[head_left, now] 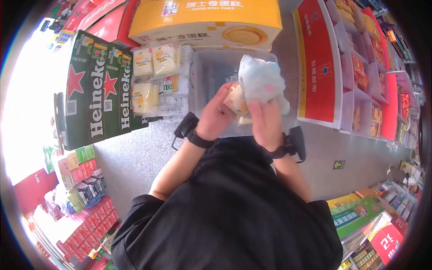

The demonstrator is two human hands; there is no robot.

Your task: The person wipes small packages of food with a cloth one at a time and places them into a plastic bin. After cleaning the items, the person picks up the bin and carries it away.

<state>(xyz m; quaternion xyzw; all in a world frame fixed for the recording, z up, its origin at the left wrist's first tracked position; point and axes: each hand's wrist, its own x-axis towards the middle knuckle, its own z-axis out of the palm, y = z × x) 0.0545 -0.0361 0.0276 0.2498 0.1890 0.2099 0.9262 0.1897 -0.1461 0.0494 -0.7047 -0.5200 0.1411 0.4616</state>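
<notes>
Your left hand [217,112] holds a small packaged cake [237,100]; your right hand [266,120] wipes it with a pale cloth [261,81] above a clear bin [211,72].

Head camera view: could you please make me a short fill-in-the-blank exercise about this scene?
1. The left hand, holding a small wrapped yellow and white packet, and the right hand, gripping a crumpled pale blue and white cloth, both wear ____ wrist straps.
2. The green cardboard cases with red stars read ____.
3. The big cardboard carton printed SWISS ROLL CAKE is ____.
Missing words: black; Heineken; yellow.
</notes>
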